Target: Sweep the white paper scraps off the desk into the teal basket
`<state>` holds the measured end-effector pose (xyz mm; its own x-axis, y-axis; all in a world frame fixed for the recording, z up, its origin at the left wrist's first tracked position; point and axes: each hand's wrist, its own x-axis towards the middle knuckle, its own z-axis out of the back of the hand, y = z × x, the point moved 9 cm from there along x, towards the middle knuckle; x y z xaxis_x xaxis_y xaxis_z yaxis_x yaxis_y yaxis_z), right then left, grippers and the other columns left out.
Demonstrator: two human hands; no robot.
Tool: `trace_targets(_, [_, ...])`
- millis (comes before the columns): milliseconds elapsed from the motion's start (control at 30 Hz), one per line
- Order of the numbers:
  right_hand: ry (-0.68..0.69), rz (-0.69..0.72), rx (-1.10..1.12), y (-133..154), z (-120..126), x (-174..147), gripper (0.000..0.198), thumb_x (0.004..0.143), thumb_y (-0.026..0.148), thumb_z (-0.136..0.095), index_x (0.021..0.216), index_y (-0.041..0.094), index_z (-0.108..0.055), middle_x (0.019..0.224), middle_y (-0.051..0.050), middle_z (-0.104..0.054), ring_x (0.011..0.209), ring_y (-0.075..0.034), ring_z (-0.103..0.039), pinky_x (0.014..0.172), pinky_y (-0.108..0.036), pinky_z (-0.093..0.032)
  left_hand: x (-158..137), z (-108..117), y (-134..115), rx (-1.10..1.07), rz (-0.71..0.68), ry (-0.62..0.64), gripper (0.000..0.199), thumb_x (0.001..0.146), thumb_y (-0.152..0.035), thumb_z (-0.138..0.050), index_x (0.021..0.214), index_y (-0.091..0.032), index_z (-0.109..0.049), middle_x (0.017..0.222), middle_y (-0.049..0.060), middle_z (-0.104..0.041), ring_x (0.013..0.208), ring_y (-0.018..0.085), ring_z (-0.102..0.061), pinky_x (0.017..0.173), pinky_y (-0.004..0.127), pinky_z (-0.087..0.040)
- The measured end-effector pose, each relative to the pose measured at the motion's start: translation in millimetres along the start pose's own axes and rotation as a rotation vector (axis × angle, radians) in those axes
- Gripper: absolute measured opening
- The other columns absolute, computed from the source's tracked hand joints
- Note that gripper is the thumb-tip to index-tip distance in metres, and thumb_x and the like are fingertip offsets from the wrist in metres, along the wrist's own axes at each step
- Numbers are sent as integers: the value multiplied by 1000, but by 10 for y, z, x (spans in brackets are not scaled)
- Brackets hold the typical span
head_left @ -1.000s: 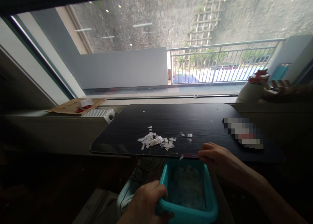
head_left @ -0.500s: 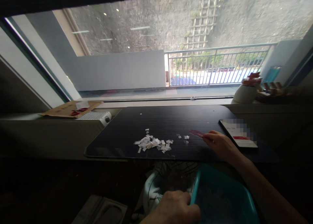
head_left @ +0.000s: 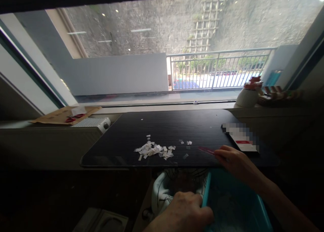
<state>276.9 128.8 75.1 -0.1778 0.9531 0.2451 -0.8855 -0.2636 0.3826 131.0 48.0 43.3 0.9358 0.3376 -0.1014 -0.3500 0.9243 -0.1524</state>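
Observation:
My right hand [head_left: 231,157] pinches one end of a thin, flat purplish-pink strip [head_left: 207,150], its free end pointing left over the dark table [head_left: 182,124]. What kind of thing the strip is, I cannot tell. To its left lie a few loose paper scraps [head_left: 189,143], then a larger pile of small white paper pieces [head_left: 153,149]. Below the table's front edge, my left hand [head_left: 187,210] is closed on the left rim of a teal plastic bin [head_left: 263,205]. The bin's inside is dim, with pale bits faintly visible.
A phone [head_left: 244,144] lies at the table's right. On the sill stand a white pot [head_left: 246,96] and, far left, a brown paper envelope [head_left: 55,116] with red-handled scissors [head_left: 73,118]. A white radiator [head_left: 95,124] adjoins the table's left side.
My right hand has moved slightly down with the strip, towards the table's front edge. One clear scrap now lies nearer that edge. My left hand keeps its grip; the view has shifted a little.

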Motion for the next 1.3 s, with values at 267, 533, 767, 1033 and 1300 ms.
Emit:
trace_targets(267, [99, 16, 153, 179, 63, -339, 26, 93, 30, -44, 80, 21, -64, 83, -3, -59, 70, -14, -57, 63, -24, -44, 111, 60, -110, -27, -95, -81, 15, 88, -39, -60, 89, -25, -55, 73, -2, -52, 60, 17, -54, 46, 26, -24])
trace_targets(533, [53, 102, 125, 323, -39, 122, 24, 92, 25, -45, 88, 19, -68, 85, -4, -60, 74, -14, -56, 65, -25, -43, 100, 89, -78, -3, -35, 31, 7, 87, -28, -61, 90, -24, -57, 75, 0, -57, 64, 19, -56, 46, 25, -27])
trace_targets(767, [203, 157, 83, 491, 22, 45, 29, 92, 22, -45, 70, 18, -63, 76, -1, -58, 65, -11, -53, 59, -22, -39, 14, 155, -5, -79, -28, 7, 13, 84, -34, -63, 88, -23, -56, 79, 0, -59, 66, 19, -60, 49, 25, -33])
trace_targets(1033, [92, 112, 53, 208, -39, 372, 28, 91, 30, -45, 86, 19, -71, 81, -3, -61, 67, -13, -56, 62, -25, -41, 4, 107, 16, -55, -14, -9, 10, 83, -31, -63, 84, -25, -55, 72, -2, -54, 62, 17, -58, 46, 24, -29])
trace_targets(1300, [126, 110, 179, 293, -65, 188, 27, 92, 29, -46, 86, 19, -71, 82, -3, -61, 67, -12, -56, 60, -23, -42, 2, 163, 46, -134, 1, 10, 21, 80, -39, -67, 88, -23, -56, 83, 0, -59, 70, 19, -60, 54, 24, -38])
